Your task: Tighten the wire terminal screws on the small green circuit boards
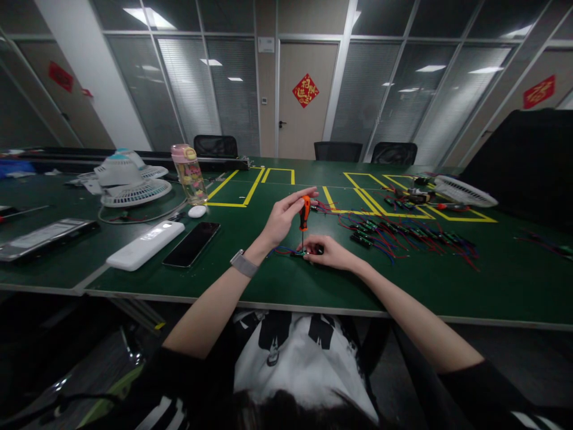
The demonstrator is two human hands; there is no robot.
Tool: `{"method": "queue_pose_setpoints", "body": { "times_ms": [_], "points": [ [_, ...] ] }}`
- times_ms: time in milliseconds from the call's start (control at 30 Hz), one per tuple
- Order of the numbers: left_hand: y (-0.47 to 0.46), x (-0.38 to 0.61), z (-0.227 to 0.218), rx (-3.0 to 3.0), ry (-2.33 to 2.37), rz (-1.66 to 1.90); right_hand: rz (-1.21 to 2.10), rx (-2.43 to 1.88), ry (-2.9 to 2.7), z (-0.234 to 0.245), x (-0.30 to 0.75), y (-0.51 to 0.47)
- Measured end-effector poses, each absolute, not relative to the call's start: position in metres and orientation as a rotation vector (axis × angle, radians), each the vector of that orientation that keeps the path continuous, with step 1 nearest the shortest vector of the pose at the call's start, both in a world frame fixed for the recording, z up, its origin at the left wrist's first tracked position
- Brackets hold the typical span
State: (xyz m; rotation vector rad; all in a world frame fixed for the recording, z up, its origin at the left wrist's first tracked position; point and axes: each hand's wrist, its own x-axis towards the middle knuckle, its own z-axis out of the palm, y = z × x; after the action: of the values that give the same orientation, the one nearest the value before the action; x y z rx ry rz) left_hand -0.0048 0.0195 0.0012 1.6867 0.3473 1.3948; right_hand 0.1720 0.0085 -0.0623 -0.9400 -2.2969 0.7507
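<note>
My left hand (pixel 285 216) has its thumb and fingers around the top of an orange and black screwdriver (pixel 305 215), some fingers stretched out past the handle. The screwdriver stands upright, its thin shaft pointing down at a small green circuit board (pixel 301 254) on the table. Red and blue wires run from that board toward the left. Low on the tabletop, my right hand (pixel 332 253) pinches the board's right side, its fingers partly covering it. Whether the tip sits in a screw is too small to tell.
Several green boards with red and blue wires (pixel 403 230) lie to the right on the green table (pixel 268 286). A phone (pixel 191 244), white power bank (pixel 146 245), drink bottle (pixel 190 176) and fan (pixel 134 182) stand left. Another fan head (pixel 465 190) lies right, near a dark screen.
</note>
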Motion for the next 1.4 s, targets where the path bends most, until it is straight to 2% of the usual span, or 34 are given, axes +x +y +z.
{"method": "queue_pose_setpoints", "body": {
  "times_ms": [233,400,967,1133,1400],
  "points": [
    [0.0188,-0.0051,0.0008,1.733,0.593,1.596,0.742,-0.945,-2.296,-0.0630,0.1728,0.0090],
    [0.0198,-0.0040,-0.0001,1.688,0.452,1.479,0.745,-0.947,-2.301,-0.0623,0.1721,0.0087],
    [0.0166,-0.0045,0.0007,1.769,0.507,1.494,0.797,-0.941,-2.269,-0.0617,0.1713,0.0065],
    [0.0198,-0.0037,-0.0010,1.693,0.360,1.385,0.817,-0.958,-2.260,-0.0623,0.1710,0.0071],
    [0.0187,-0.0040,-0.0008,1.738,0.480,1.461,0.801,-0.946,-2.275,-0.0625,0.1714,0.0075]
  ]
}}
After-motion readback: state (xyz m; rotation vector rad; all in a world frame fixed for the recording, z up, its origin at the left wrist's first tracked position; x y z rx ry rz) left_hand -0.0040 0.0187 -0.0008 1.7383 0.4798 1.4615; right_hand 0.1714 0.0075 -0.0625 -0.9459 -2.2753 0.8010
